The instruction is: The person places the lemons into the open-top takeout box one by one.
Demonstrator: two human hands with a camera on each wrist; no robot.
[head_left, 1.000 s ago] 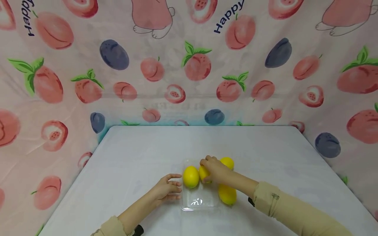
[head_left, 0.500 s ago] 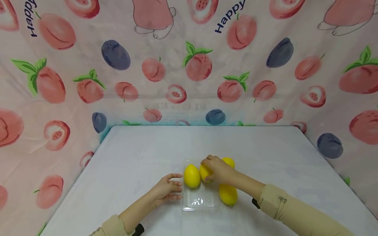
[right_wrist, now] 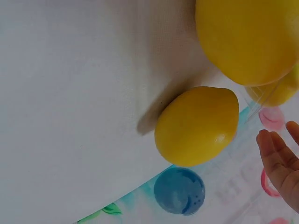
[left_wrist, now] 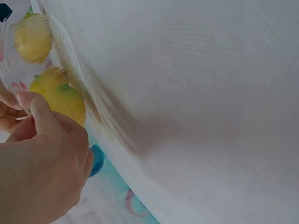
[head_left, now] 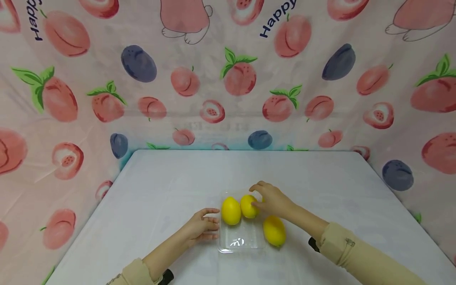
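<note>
Head view: the right grip (head_left: pixel 276 200) has drawn off the second lemon (head_left: pixel 247 206), which its fingers covered a moment ago; they now stand apart, the thumb at the lemon's edge, contact uncertain. Left of this grip, the first lemon (head_left: pixel 230 211) and the second lemon lie side by side in the clear tray (head_left: pixel 228 238). On the grip's near side, the third lemon (head_left: pixel 274 230) rests just beside the tray. The change suggests that the second lemon has been released and sits unaided. The left grip (head_left: pixel 199 228) lies at the tray's left wall, digits spaced.

Left wrist view: the left grip's fingers bend close to the tray's edge; whether they pinch it cannot be told.

Right wrist view: the right grip's fingers are extended, holding nothing. Apart from their tips, the fourth lemon (right_wrist: pixel 197 126) lies on the table (right_wrist: pixel 70 116). Two lemons are thus within the tray, two outside.
</note>
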